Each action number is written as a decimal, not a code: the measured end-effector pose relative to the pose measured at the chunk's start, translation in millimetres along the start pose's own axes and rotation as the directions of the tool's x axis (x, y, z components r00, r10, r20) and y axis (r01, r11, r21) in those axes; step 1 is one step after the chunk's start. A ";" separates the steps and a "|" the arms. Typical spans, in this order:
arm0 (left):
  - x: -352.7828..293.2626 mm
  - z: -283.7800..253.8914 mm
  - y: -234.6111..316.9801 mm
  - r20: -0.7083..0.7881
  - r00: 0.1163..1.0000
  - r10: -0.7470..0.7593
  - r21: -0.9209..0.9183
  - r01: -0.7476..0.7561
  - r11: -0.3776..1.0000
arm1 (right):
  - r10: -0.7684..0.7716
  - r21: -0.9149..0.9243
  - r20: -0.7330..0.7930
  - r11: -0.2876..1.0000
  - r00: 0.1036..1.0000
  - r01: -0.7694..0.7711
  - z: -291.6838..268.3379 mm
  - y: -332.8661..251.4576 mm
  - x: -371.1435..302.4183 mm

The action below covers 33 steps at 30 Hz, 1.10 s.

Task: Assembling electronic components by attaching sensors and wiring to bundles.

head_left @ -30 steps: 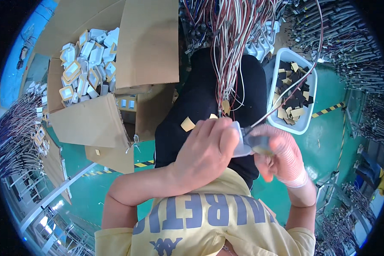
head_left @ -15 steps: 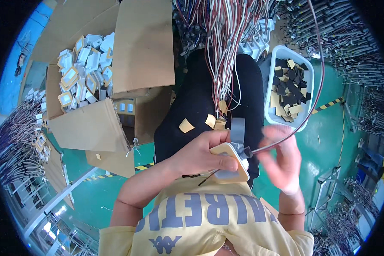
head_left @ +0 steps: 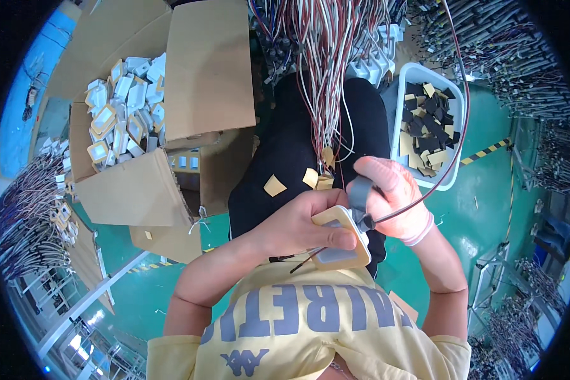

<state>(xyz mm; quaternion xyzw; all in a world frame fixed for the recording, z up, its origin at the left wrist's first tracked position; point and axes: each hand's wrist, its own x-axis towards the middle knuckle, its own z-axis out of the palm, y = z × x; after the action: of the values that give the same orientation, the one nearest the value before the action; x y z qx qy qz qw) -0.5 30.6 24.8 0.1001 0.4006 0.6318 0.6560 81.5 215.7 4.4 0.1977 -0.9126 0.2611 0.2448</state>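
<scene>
My left hand (head_left: pixel 297 223) is closed on a white plastic housing (head_left: pixel 353 252) with a tan rim, thumb across its open face, held tilted above my lap. From the housing's right side runs a dark red cable (head_left: pixel 453 166), curving up past my right hand. Grey tape (head_left: pixel 359 193) is around the cable where it meets the housing, and its free length stands up in a curve. My right hand (head_left: pixel 396 201), in a pale glove, is closed on that tape; its fingertips are partly hidden. A short dark wire end (head_left: pixel 301 262) sticks out below the housing.
On my lap lie tan paper pieces (head_left: pixel 275 185) and a thick bundle of red and white wires (head_left: pixel 326 76). A cardboard box (head_left: pixel 126 196) of similar housings stands left. At right is a white bin (head_left: pixel 448 180) of black and tan pads. Cable bundles (head_left: pixel 519 57) lie far right.
My right hand has moved left and in from beside the cable, and closed on the grey tape. The tape's upright free end now bends toward it. My left hand keeps its hold.
</scene>
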 end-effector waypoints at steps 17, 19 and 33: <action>-2.3 8.5 -4.4 -0.094 0.726 0.681 0.972 -0.082 0.222 | 0.564 0.561 0.664 0.060 0.492 -0.826 -47.9 -49.7 40.8; -2.3 8.2 3.4 -0.080 0.683 0.726 0.977 -0.090 0.192 | 0.782 0.773 0.161 0.280 0.602 -0.570 -33.4 -62.3 40.0; -9.5 3.6 18.1 -0.191 0.974 0.119 0.419 -0.029 0.907 | 0.320 0.516 0.272 0.747 0.907 -0.419 -22.1 -10.9 -14.4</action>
<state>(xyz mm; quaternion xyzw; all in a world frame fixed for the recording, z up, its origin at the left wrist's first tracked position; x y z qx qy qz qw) -10.6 26.7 42.5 0.1840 0.5890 0.5641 0.5487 106.0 223.2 17.1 0.0970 -0.8321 0.5446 0.0418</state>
